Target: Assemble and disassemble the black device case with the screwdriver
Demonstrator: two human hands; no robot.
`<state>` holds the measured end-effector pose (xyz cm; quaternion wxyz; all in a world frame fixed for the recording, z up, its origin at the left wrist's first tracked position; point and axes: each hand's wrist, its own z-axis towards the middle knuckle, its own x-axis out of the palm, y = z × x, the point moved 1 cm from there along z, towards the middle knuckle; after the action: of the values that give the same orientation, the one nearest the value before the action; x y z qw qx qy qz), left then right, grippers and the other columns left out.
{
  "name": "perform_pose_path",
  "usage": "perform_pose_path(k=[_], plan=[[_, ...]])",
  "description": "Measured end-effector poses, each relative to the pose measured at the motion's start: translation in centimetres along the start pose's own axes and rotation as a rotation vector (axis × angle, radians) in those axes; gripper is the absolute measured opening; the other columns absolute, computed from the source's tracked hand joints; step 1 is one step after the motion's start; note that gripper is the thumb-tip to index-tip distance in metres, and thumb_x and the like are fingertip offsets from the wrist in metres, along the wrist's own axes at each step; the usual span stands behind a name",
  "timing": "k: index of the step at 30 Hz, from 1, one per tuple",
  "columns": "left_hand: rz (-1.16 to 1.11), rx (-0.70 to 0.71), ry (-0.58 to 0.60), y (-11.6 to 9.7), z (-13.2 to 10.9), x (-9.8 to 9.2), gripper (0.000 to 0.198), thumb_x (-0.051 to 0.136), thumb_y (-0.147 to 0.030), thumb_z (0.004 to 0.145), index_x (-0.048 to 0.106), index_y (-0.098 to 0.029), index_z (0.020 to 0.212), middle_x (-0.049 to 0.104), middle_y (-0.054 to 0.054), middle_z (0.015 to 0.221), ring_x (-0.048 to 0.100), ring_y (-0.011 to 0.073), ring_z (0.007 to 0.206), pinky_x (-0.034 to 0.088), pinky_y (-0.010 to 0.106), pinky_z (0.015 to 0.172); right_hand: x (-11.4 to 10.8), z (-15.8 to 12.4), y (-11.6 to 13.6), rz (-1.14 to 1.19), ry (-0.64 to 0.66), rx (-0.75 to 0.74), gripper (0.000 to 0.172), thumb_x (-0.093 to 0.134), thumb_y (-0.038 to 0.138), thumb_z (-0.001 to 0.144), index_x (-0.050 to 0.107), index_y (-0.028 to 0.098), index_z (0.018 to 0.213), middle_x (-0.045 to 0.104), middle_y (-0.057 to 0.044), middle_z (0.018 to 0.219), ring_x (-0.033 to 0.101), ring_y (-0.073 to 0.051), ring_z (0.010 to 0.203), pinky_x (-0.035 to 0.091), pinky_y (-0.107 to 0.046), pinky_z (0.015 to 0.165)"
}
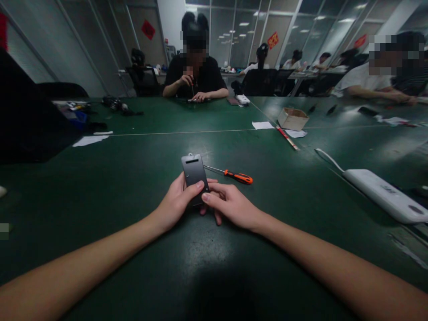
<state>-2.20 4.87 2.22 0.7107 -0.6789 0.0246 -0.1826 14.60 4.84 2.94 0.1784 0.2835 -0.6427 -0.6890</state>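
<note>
A flat, dark grey rectangular device (194, 171) is held above the table, tilted with its face towards me. It has a dark slot near its top end and a small light tab or loop at the top edge. My left hand (177, 198) wraps around its left side, thumb lying across the face. At the lower right, my right hand (230, 203) grips the same device, with the thumb on its edge and the fingers partly underneath. Just beyond my right hand, a screwdriver (238, 176) with an orange and black handle lies on the table, its shaft pointing left towards the device.
On the green table (140, 165), a white power strip (384, 194) lies to the right. Farther off are a small box (293, 119), a red-and-white strip (286, 137) and paper (262, 125). A person (195, 73) works opposite; another person (371, 80) sits at the far right.
</note>
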Motion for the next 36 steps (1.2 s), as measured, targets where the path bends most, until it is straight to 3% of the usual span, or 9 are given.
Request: perform_pose_path(k=[3,6,9,10,12,17,22,31,36], plan=[[-0.08,-0.041,-0.061,-0.4,0.2,0.1,0.036,0.068,-0.041,0.083,0.063,-0.012,0.103,0.073,0.012,0.098,0.067,0.0202,0.075,0.052,0.032,0.07,-0.2,-0.2,0.0,-0.169,-0.034,-0.02,0.049,0.038,0.055,0.1,0.063,0.015,0.085,0.065,0.0,0.065,0.051,-0.008,0.043,0.041,-0.021,0.048],[-0.225,-0.12,-0.129,-0.9,0.6,-0.1,0.028,0.068,-0.039,0.081,0.062,-0.013,0.09,0.07,0.008,0.083,0.065,0.0181,0.07,0.052,0.032,0.069,-1.6,-0.9,0.4,-0.648,-0.125,-0.217,0.054,0.037,0.052,0.101,0.059,0.017,0.066,0.06,-0.002,0.058,0.053,-0.011,0.051,0.041,-0.026,0.058],[-0.386,-0.206,-0.156,-1.1,1.0,-0.4,0.022,0.067,-0.033,0.082,0.056,-0.016,0.089,0.064,0.004,0.076,0.061,0.0142,0.064,0.051,0.03,0.067,-4.1,-1.7,0.7,-1.169,-0.304,-0.386,0.036,0.05,0.046,0.096,0.068,0.015,0.095,0.069,-0.012,0.092,0.06,-0.023,0.085,0.045,-0.035,0.077],[-0.413,-0.224,-0.148,-1.1,1.1,-0.5,0.022,0.067,-0.033,0.082,0.055,-0.016,0.089,0.062,0.003,0.076,0.06,0.0133,0.064,0.051,0.029,0.067,-4.9,-1.8,0.7,-1.272,-0.355,-0.372,0.038,0.054,0.047,0.094,0.067,0.014,0.109,0.067,-0.016,0.11,0.058,-0.029,0.1,0.045,-0.04,0.086],[-0.406,-0.213,-0.129,-1.2,1.1,-0.6,0.024,0.071,-0.029,0.079,0.053,-0.017,0.089,0.061,0.002,0.077,0.059,0.0121,0.065,0.049,0.028,0.066,-6.3,-1.9,0.3,-1.368,-0.405,-0.286,0.04,0.056,0.044,0.093,0.064,0.013,0.116,0.062,-0.02,0.12,0.055,-0.033,0.107,0.045,-0.045,0.089],[-0.247,-0.121,-0.059,-1.1,0.4,-0.3,0.04,0.079,-0.015,0.066,0.051,-0.018,0.095,0.059,-0.001,0.08,0.056,0.0106,0.066,0.043,0.026,0.064,-6.5,-1.7,-0.8,-1.21,-0.355,-0.158,0.02,0.049,0.027,0.096,0.063,0.015,0.104,0.066,-0.013,0.097,0.06,-0.024,0.089,0.048,-0.037,0.078],[-0.114,-0.008,-0.041,-1.0,0.0,-0.1,0.042,0.078,-0.015,0.067,0.048,-0.02,0.096,0.057,-0.003,0.078,0.052,0.0101,0.061,0.04,0.026,0.059,-3.8,-2.4,0.4,-0.877,-0.395,-0.283,0.025,0.052,0.021,0.093,0.06,0.014,0.116,0.068,-0.01,0.102,0.064,-0.02,0.09,0.049,-0.033,0.082],[0.147,0.15,-0.28,-0.6,0.9,-2.2,0.043,0.081,-0.023,0.066,0.054,-0.019,0.1,0.059,-0.002,0.081,0.054,0.0128,0.065,0.041,0.026,0.061,-2.1,-3.2,1.7,-0.681,-0.411,-0.308,0.022,0.056,0.029,0.094,0.069,0.019,0.109,0.073,-0.008,0.097,0.068,-0.02,0.085,0.053,-0.033,0.08],[0.21,0.136,-0.307,-0.6,1.0,-2.5,0.052,0.082,-0.025,0.066,0.054,-0.019,0.109,0.062,0.0,0.087,0.058,0.0155,0.072,0.044,0.028,0.067,-2.2,-3.4,1.4,-0.652,-0.383,-0.271,0.021,0.057,0.028,0.093,0.069,0.021,0.109,0.076,-0.007,0.103,0.072,-0.021,0.089,0.054,-0.033,0.083]])
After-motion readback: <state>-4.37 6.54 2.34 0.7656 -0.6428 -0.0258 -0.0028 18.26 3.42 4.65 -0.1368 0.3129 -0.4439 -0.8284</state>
